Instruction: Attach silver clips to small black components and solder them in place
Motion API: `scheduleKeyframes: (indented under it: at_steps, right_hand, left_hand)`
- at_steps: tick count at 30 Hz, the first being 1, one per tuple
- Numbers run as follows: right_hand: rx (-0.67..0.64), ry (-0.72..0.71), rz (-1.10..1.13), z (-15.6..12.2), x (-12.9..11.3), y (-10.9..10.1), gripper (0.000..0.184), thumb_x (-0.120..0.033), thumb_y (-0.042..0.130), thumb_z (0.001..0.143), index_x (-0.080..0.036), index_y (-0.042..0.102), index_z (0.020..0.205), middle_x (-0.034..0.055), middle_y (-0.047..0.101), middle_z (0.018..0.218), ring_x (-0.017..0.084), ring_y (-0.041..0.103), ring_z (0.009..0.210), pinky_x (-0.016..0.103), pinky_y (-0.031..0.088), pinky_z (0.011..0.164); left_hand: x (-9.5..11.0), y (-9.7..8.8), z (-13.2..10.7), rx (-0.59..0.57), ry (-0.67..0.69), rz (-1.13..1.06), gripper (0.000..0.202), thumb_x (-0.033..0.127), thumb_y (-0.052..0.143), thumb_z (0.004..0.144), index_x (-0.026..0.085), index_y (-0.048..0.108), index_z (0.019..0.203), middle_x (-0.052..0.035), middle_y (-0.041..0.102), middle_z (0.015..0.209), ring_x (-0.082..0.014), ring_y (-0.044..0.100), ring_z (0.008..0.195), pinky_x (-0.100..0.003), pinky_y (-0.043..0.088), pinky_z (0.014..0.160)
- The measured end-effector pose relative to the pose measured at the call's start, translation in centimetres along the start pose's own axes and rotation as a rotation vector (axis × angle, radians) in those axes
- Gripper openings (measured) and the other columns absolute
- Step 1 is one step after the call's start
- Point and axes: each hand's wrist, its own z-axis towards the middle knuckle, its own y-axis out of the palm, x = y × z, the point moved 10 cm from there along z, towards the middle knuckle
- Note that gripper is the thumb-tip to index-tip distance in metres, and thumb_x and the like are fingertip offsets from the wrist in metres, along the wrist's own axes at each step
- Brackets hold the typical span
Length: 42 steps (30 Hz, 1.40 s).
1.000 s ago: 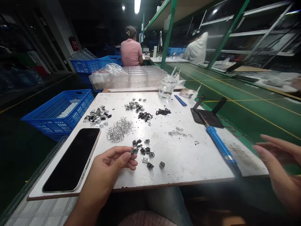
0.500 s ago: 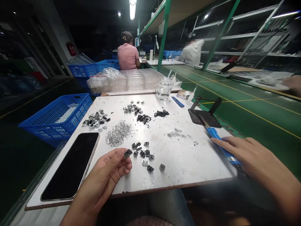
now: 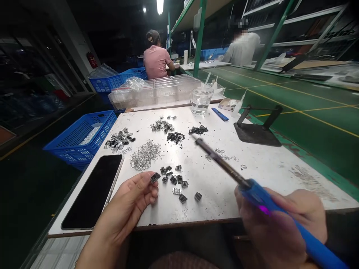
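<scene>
A phone [image 3: 94,190] lies at the bench's [image 3: 266,175] near left corner. The stand [image 3: 256,132] sits by the right edge, the glass jar [image 3: 199,101] at the far edge. Small parts [image 3: 176,181] lie between them.

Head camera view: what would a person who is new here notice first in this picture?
Probably the blue-handled soldering iron in the right hand, low on the right, its dark tip pointing up over the white work board. Next, the left hand, low at centre left, pinching a small black connector part between its fingertips, close to a loose group of similar parts. A dark phone lies flat on the board's left side.
</scene>
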Motion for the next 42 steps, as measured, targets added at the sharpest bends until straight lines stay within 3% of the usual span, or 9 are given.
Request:
scheduleKeyframes:
  at_steps: [4,9,20,24,27,29,33,38,42]
  right_hand:
    - [-0.139,0.012,0.209,-0.7,-0.4,2.4,0.007,-0.031,0.056,0.088,-0.025,0.055,0.087,-0.0005,0.059,0.057,0.015,0.055,0.045,0.027,0.043,0.042]
    - [-0.151,-0.068,0.095,-1.5,-0.9,3.2,0.006,-0.022,0.056,0.085,-0.025,0.060,0.089,0.0017,0.056,0.063,0.016,0.053,0.049,0.029,0.042,0.042]
    - [-0.070,-0.115,-0.008,-1.6,-1.4,3.1,0.003,-0.026,0.057,0.083,-0.026,0.060,0.084,0.0019,0.056,0.056,0.018,0.054,0.044,0.031,0.044,0.040]
    - [-0.074,-0.126,0.116,-1.3,-1.6,2.8,0.011,-0.029,0.055,0.089,-0.028,0.061,0.098,0.0011,0.062,0.062,0.017,0.057,0.048,0.032,0.047,0.044]
    - [-0.038,-0.080,0.034,-0.6,-1.5,3.4,0.013,-0.022,0.060,0.088,-0.028,0.064,0.099,-0.0002,0.065,0.073,0.016,0.062,0.061,0.029,0.050,0.053]
    - [-0.120,-0.035,-0.082,-0.1,-1.3,5.1,0.019,-0.012,0.064,0.083,-0.027,0.064,0.094,0.0000,0.066,0.080,0.016,0.065,0.073,0.026,0.051,0.061]
    - [-0.303,0.063,-0.069,-0.3,-0.8,8.4,0.026,-0.007,0.066,0.078,-0.027,0.059,0.094,-0.0021,0.066,0.087,0.014,0.066,0.081,0.022,0.052,0.069]
    - [-0.309,0.172,-0.001,-0.8,0.0,9.1,0.026,-0.008,0.065,0.078,-0.027,0.058,0.094,-0.0025,0.066,0.090,0.012,0.066,0.083,0.021,0.052,0.073]
    - [-0.308,0.210,0.018,-0.8,0.6,9.1,0.025,-0.007,0.063,0.078,-0.027,0.058,0.093,-0.0031,0.066,0.090,0.012,0.066,0.081,0.020,0.052,0.071]
  left_hand:
    - [0.2,-0.1,0.1,0.020,0.033,-0.010,0.015,0.025,0.074,0.077,0.012,0.069,0.082,-0.0037,0.064,0.073,-0.0073,0.057,0.059,-0.016,0.049,0.055]
    - [0.1,0.0,0.2,0.006,0.038,0.010,0.013,0.024,0.070,0.081,0.012,0.068,0.084,-0.0022,0.062,0.071,-0.0061,0.054,0.059,-0.014,0.048,0.054]
    - [0.4,0.3,0.3,0.002,0.049,0.031,0.012,0.023,0.069,0.081,0.012,0.069,0.086,-0.0017,0.062,0.073,-0.0054,0.054,0.060,-0.015,0.048,0.055]
    - [0.4,-0.3,0.1,0.056,0.079,0.105,0.018,0.025,0.074,0.076,0.015,0.070,0.090,-0.0012,0.063,0.070,-0.0071,0.058,0.061,-0.015,0.050,0.058]
    - [1.2,-0.7,-0.7,0.161,0.196,0.300,0.028,0.024,0.080,0.068,0.017,0.071,0.093,-0.0023,0.068,0.075,-0.0107,0.064,0.069,-0.017,0.053,0.065]
    - [1.9,-0.2,-1.5,0.204,0.304,0.441,0.027,0.023,0.082,0.065,0.018,0.072,0.090,-0.0032,0.070,0.081,-0.0134,0.066,0.074,-0.018,0.054,0.070]
    - [2.7,2.5,-2.9,0.102,0.495,0.625,0.015,0.018,0.076,0.071,0.022,0.073,0.085,-0.0016,0.069,0.091,-0.0154,0.066,0.084,-0.020,0.056,0.076]
    - [2.9,4.4,-4.1,-0.009,0.673,0.784,0.020,0.012,0.069,0.078,0.027,0.069,0.091,0.0012,0.066,0.095,-0.0138,0.063,0.094,-0.019,0.053,0.082]
    - [3.0,5.0,-4.9,-0.020,0.804,0.904,0.026,0.007,0.066,0.080,0.028,0.066,0.096,0.0024,0.064,0.098,-0.0120,0.061,0.095,-0.018,0.051,0.083]
